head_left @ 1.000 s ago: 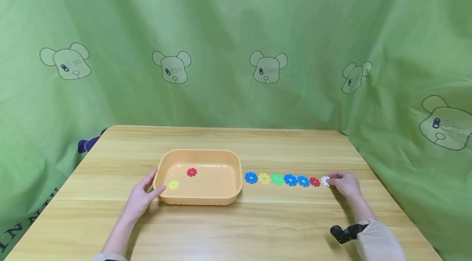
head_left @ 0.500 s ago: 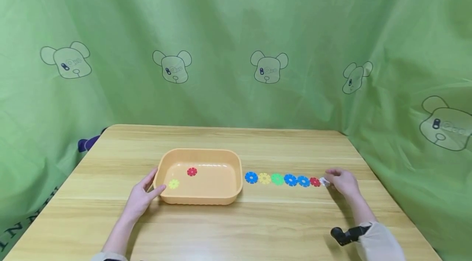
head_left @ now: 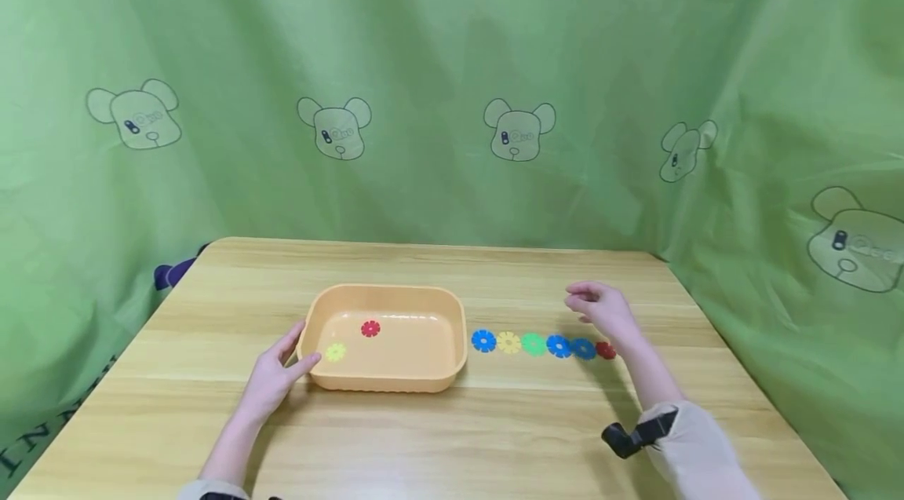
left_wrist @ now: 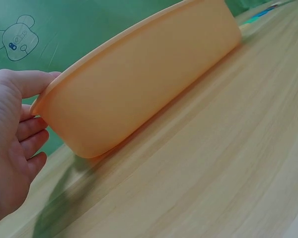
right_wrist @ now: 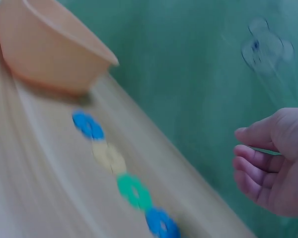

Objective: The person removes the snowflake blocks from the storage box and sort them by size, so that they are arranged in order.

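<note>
My left hand (head_left: pixel 271 376) holds the left end of an orange plastic basin (head_left: pixel 384 384), thumb over the rim and fingers outside, as the left wrist view also shows. Inside the basin lie a red snowflake disc (head_left: pixel 370 329) and a yellow-green snowflake disc (head_left: pixel 335 352). My right hand (head_left: pixel 603 310) is raised above the table, fingers loosely curled, with nothing seen between them. Below it runs a row of snowflake discs: blue (head_left: pixel 483 341), yellow (head_left: pixel 508 342), green (head_left: pixel 534 344), two more blue (head_left: pixel 559 346), and red (head_left: pixel 606 350). The white disc is out of sight, possibly behind my right wrist.
The wooden table (head_left: pixel 424 445) carries the basin left of centre and the disc row on its right. A green curtain (head_left: pixel 424 194) with bear-face drawings hangs behind and beside it. A black wrist mount (head_left: pixel 639 435) sits on my right sleeve.
My right hand has left the white disc at the row's right end, rising and moving left toward the basin. My left hand stays on the basin.
</note>
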The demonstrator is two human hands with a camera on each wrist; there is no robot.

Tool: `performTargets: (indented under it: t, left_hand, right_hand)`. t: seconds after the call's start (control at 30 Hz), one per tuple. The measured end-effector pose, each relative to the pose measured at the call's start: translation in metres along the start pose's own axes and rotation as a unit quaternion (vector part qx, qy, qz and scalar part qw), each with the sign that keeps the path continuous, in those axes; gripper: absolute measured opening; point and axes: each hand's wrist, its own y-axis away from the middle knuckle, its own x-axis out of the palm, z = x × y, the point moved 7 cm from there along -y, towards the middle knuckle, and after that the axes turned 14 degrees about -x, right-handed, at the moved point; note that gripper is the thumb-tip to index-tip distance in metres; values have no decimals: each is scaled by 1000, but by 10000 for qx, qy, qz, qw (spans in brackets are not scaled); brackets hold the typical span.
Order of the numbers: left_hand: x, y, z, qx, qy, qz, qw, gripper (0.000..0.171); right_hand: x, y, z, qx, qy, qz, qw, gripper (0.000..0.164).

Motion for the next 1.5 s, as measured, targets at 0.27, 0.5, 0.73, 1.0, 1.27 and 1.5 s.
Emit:
performTargets:
  t: [0.27, 0.5, 0.73, 1.0, 1.27, 1.5]
  left_hand:
    - [0, 2, -2, -27, -56, 14, 10000, 69]
    - [-1, -1, -1, -133, -88, -4, 9999, 70]
    - [-1, -1, -3, -100, -23, 26, 9999, 71]
    - [-1, -2, -1, -63, -8, 19, 10000, 71]
    - [0, -1, -3, -42, 25, 7, 10000, 69]
    - [-1, -1, -3, -84, 8, 5, 10000, 70]
  right_hand:
    - [53, -29, 42, -228, -518, 257, 9981, 36]
    - [113, -48, 77, -421, -731, 610, 9946, 32]
    - [175, -57, 99, -321, -983, 958, 9900, 31]
    - [237, -59, 110, -574, -864, 1467, 9837, 29]
    - [278, -61, 101, -543, -713, 1545, 9839, 30]
    - [297, -61, 97, -611, -435, 1625, 9839, 33]
